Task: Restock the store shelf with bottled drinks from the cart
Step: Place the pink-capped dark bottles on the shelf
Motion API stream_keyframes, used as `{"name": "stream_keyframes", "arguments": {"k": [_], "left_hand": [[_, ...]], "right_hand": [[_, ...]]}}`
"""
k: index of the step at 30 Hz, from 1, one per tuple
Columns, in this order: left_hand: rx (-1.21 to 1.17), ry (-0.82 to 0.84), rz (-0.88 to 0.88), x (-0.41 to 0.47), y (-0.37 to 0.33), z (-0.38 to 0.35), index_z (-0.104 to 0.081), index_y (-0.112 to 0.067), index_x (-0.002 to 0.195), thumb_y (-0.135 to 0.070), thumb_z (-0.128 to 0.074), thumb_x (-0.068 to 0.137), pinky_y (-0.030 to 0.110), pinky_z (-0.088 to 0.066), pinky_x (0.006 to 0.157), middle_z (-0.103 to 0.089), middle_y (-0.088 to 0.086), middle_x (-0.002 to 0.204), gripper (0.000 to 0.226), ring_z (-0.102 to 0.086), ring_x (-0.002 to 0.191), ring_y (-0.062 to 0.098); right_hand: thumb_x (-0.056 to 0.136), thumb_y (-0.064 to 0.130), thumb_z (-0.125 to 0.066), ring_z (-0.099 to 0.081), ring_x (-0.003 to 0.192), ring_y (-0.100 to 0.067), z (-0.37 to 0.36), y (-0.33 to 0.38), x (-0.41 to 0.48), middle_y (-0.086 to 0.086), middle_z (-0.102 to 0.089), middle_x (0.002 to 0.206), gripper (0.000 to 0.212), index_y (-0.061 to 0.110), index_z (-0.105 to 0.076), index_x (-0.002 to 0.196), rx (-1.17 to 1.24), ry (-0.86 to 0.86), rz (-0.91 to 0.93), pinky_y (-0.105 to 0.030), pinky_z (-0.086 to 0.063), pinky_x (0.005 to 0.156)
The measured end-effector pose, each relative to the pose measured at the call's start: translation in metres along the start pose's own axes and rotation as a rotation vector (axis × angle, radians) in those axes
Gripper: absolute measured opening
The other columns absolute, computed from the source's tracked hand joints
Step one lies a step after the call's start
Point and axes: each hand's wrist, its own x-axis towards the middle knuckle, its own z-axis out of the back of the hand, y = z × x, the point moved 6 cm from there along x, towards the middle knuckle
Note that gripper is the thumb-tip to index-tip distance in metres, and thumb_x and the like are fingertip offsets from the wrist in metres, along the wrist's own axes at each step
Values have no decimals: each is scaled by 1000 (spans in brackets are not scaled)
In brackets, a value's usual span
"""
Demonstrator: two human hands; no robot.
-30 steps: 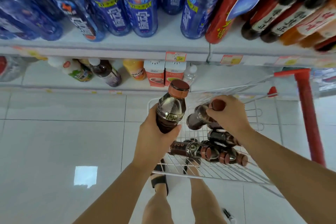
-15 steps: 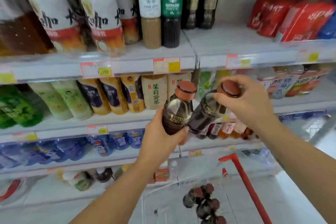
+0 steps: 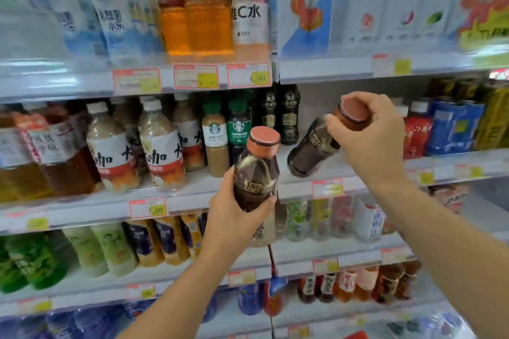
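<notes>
Dark-brown plastic drink bottle with terracotta cap (image 3: 256, 173), item 1: upright, held in front of the white shelf (image 3: 333, 172), not yet placed. Left hand (image 3: 234, 214) grips its lower body, fingers curled round.

Matching dark-brown bottle (image 3: 311, 148), item 2: tilted, base over the bare shelf patch just right of 2 black coffee bottles (image 3: 289, 118). Right hand (image 3: 371, 143) pinches its cap and neck from above. Whether the base touches the shelf cannot be told.

Change: 0.5 s ago both bottles sat close together, lower, with the cart below. Now item 2 has swung apart into the gap, and the cart is out of view.

Judgement: item 2 is being placed; item 1 likely follows.
</notes>
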Motion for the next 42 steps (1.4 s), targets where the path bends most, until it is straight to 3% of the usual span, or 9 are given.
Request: {"name": "stream_keyframes", "arguments": {"k": [6,9,11,17,22,26,31,35,42], "left_hand": [[35,-52,29,8,4,4,-49,-45,103,-22,-78,73,0,-43,70,-62,-38,93,47,-57,90,-16],[34,-91,49,13,8,7,-50,-44,108,-25,-78,72,3,-44,73,-65,-31,96,49,-58,93,-13],[39,-115,65,16,13,8,-51,-42,110,-26,-78,71,8,-47,76,-66,-26,99,50,-59,94,-10],[88,-157,88,21,23,12,-52,-38,109,-22,-79,71,9,-47,73,-68,-19,96,49,-61,89,-6],[85,-165,104,23,27,8,-50,-43,107,-23,-79,71,8,-48,74,-65,-29,96,50,-60,91,-9],[105,-156,116,24,29,6,-50,-44,102,-22,-80,70,4,-45,72,-65,-28,93,49,-59,91,-12],[125,-136,124,30,32,6,-50,-43,104,-20,-79,71,2,-43,71,-65,-25,96,50,-58,91,-14],[132,-139,127,35,34,4,-50,-44,104,-19,-80,71,2,-44,73,-65,-25,96,51,-58,91,-14],[127,-147,140,32,41,9,-50,-42,105,-20,-79,72,2,-43,71,-65,-27,95,50,-58,91,-14]], "right_hand": [[72,27,-76,-52,85,-6,-33,-16,27,5,-56,96,30,22,-62,98,61,-26,-79,-2,-36,76],[71,36,-76,-59,87,-9,-57,-33,38,4,-62,100,32,25,-64,98,134,20,-229,-19,-47,84],[67,40,-77,-64,78,-9,-77,-53,32,3,-67,94,32,27,-64,93,183,63,-379,-30,-53,77],[72,35,-77,-47,45,-4,-95,-89,6,3,-58,59,22,15,-69,79,345,89,-665,-19,-40,51],[73,28,-76,-58,57,-7,-82,-96,35,3,-63,68,16,19,-63,75,591,-227,-789,-18,-48,53],[74,24,-72,-60,71,-5,-75,-100,50,4,-66,82,11,19,-64,81,587,-431,-660,-17,-48,64],[65,42,-74,-65,80,-16,-105,-96,61,-2,-69,85,27,22,-66,82,335,-186,-468,-33,-53,78],[72,35,-76,-63,83,-12,-148,-72,61,2,-68,88,29,16,-67,91,228,193,-304,-25,-47,77],[73,27,-77,-54,104,-9,-152,-84,33,8,-57,113,68,17,-41,130,287,424,-365,-25,-40,89]]}}
